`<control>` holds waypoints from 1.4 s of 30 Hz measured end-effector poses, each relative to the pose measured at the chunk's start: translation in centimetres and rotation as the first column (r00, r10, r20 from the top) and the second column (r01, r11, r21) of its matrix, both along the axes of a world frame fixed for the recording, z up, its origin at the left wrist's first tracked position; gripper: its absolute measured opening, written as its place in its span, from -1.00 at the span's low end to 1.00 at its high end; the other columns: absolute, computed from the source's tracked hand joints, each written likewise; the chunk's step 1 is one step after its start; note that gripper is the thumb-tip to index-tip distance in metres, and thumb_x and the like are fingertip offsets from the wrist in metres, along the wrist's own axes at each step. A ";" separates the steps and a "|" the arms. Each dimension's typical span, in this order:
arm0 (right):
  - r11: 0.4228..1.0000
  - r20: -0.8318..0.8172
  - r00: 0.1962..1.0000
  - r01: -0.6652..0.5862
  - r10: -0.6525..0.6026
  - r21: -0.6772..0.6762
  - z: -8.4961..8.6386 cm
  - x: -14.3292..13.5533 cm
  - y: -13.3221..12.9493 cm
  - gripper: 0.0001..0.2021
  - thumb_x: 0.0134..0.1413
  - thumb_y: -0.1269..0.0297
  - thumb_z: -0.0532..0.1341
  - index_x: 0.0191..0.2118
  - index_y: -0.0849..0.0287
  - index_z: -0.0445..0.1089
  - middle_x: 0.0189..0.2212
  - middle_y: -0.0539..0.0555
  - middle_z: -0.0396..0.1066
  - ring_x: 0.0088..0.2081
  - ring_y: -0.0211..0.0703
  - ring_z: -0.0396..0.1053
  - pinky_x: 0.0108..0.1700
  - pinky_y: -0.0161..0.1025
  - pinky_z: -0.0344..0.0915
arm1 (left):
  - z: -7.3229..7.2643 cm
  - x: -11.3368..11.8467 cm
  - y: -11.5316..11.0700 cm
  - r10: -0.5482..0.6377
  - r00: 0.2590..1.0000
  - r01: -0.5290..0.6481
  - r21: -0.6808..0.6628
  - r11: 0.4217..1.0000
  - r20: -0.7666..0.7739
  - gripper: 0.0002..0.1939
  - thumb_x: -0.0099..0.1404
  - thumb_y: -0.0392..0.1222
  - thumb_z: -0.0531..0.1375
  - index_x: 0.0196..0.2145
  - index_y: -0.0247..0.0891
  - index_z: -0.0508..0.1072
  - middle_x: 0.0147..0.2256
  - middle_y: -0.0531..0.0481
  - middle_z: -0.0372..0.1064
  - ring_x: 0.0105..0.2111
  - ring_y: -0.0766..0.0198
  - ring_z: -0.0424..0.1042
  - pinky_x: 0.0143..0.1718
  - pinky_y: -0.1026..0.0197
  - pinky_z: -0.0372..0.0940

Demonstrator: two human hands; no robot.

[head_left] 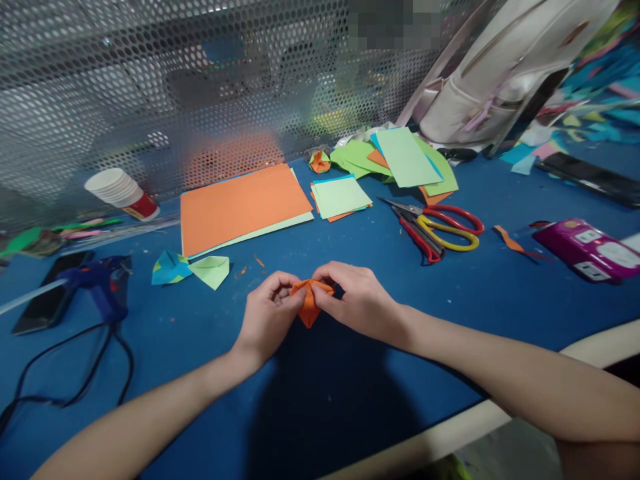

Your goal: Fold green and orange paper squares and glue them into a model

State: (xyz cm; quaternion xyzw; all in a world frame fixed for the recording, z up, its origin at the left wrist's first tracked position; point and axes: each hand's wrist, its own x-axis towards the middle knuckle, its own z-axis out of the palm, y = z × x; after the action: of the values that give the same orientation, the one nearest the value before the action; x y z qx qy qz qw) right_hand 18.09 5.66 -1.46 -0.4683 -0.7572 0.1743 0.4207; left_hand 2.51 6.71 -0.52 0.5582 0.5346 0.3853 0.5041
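A small folded orange paper (310, 308) is pinched between my two hands over the blue table, its point facing down toward me. My left hand (270, 313) grips its left side with thumb and fingers. On the right side, my right hand (353, 297) presses it with the thumb, fingers curled behind. Left of my hands lie a pale green folded piece (213, 270) and a blue folded piece (171, 268). Beyond them is a stack of sheets with an orange one (245, 207) on top. Small light green squares (343, 197) lie beside that stack.
Scissors (445, 227) and a purple toy-like object (590, 250) lie to the right. A blue glue gun (103, 283) with its cord, a phone (47, 300) and stacked cups (120, 193) are left. A perforated metal panel (225, 87) stands behind.
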 end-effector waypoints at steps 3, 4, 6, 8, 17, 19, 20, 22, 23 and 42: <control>1.000 0.003 1.000 -0.009 0.009 0.002 0.0 0.0 0.0 -0.93 0.04 0.39 0.12 -0.41 0.22 0.31 -0.50 0.03 0.37 -0.47 -0.28 0.29 -0.37 -0.34 0.22 | 0.2 0.0 0.0 -0.002 1.000 0.003 0.038 0.999 -0.026 -0.92 0.04 -0.24 0.23 -0.49 -0.29 0.40 -0.58 0.11 0.32 -0.58 0.44 0.24 -0.57 0.42 0.21; 1.000 0.004 1.000 -0.011 0.011 0.003 0.0 0.0 0.0 -0.94 0.04 0.39 0.12 -0.42 0.22 0.31 -0.50 0.03 0.36 -0.47 -0.28 0.28 -0.37 -0.34 0.22 | 0.2 0.0 -0.1 -0.006 0.999 0.008 0.051 0.999 -0.032 -0.92 0.05 -0.24 0.23 -0.49 -0.29 0.40 -0.58 0.11 0.32 -0.57 0.44 0.25 -0.57 0.41 0.21; 1.000 0.005 1.000 -0.010 0.010 0.008 0.0 0.0 0.0 -0.93 0.04 0.40 0.12 -0.43 0.21 0.30 -0.51 0.02 0.35 -0.48 -0.29 0.27 -0.38 -0.34 0.20 | 0.3 0.0 -0.1 -0.016 0.999 0.019 0.068 0.997 -0.041 -0.93 0.05 -0.24 0.22 -0.49 -0.28 0.40 -0.58 0.11 0.32 -0.57 0.43 0.26 -0.57 0.40 0.22; 1.000 0.005 1.000 -0.007 0.007 0.018 -0.2 0.0 0.0 -0.91 0.05 0.41 0.10 -0.44 0.20 0.29 -0.52 0.01 0.34 -0.48 -0.30 0.26 -0.39 -0.34 0.19 | 0.3 0.0 -0.1 -0.022 0.999 0.025 0.070 0.997 -0.042 -0.93 0.05 -0.24 0.22 -0.49 -0.28 0.40 -0.57 0.10 0.33 -0.56 0.42 0.27 -0.56 0.40 0.22; 0.998 -0.019 1.000 -0.024 0.023 -0.054 0.1 0.0 0.0 -0.90 0.08 0.39 0.09 -0.42 0.20 0.29 -0.51 0.00 0.33 -0.48 -0.31 0.24 -0.39 -0.35 0.17 | 0.2 0.1 -0.1 0.002 0.999 0.000 0.051 0.999 -0.043 -0.92 0.04 -0.23 0.21 -0.50 -0.28 0.39 -0.58 0.11 0.31 -0.56 0.42 0.26 -0.55 0.39 0.22; 0.993 -0.040 0.999 -0.017 0.012 -0.119 0.3 0.0 0.1 -0.92 0.07 0.39 0.11 -0.42 0.20 0.30 -0.53 -0.02 0.32 -0.49 -0.33 0.23 -0.41 -0.37 0.16 | 0.2 0.0 -0.1 0.004 0.999 -0.003 0.044 0.999 -0.040 -0.91 0.04 -0.22 0.22 -0.50 -0.28 0.39 -0.58 0.12 0.31 -0.57 0.43 0.25 -0.56 0.40 0.21; 0.989 -0.045 0.999 -0.013 0.006 -0.150 0.4 0.1 0.1 -0.92 0.07 0.40 0.11 -0.43 0.20 0.30 -0.54 -0.04 0.32 -0.50 -0.34 0.22 -0.42 -0.38 0.15 | 0.2 0.0 0.0 0.004 0.999 -0.003 0.034 0.999 -0.032 -0.91 0.03 -0.21 0.22 -0.49 -0.28 0.39 -0.58 0.12 0.31 -0.57 0.44 0.25 -0.56 0.41 0.20; 0.983 -0.049 0.999 -0.006 -0.003 -0.181 0.4 0.0 0.2 -0.91 0.06 0.42 0.11 -0.44 0.19 0.30 -0.55 -0.06 0.31 -0.51 -0.35 0.21 -0.44 -0.39 0.14 | 0.2 0.0 0.0 0.000 1.000 0.000 0.000 1.000 -0.007 -0.90 0.02 -0.22 0.23 -0.48 -0.29 0.39 -0.58 0.12 0.32 -0.58 0.44 0.25 -0.57 0.41 0.20; 0.984 -0.049 0.999 -0.005 -0.004 -0.180 0.4 0.0 0.2 -0.90 0.06 0.42 0.11 -0.44 0.19 0.31 -0.56 -0.06 0.31 -0.52 -0.35 0.21 -0.44 -0.39 0.14 | 0.3 0.1 0.0 -0.001 1.000 0.002 -0.019 1.000 0.005 -0.90 0.01 -0.24 0.23 -0.47 -0.29 0.39 -0.58 0.12 0.32 -0.59 0.45 0.25 -0.57 0.41 0.21; 0.996 0.063 0.994 -0.085 0.084 0.009 -0.3 0.1 0.0 -0.91 0.08 0.45 0.09 -0.31 0.23 0.32 -0.40 0.09 0.44 -0.37 -0.22 0.38 -0.30 -0.31 0.25 | 0.5 0.2 0.0 -0.020 0.998 0.018 -0.029 0.999 -0.052 -0.91 0.00 -0.23 0.21 -0.51 -0.28 0.37 -0.62 0.14 0.29 -0.63 0.46 0.20 -0.62 0.42 0.15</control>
State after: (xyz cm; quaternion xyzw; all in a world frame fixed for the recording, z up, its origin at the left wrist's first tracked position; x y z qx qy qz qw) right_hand 18.16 5.67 -1.76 -0.4387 -0.7902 0.1729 0.3916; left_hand 2.72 6.74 -0.03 0.5660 0.5478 0.3581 0.5013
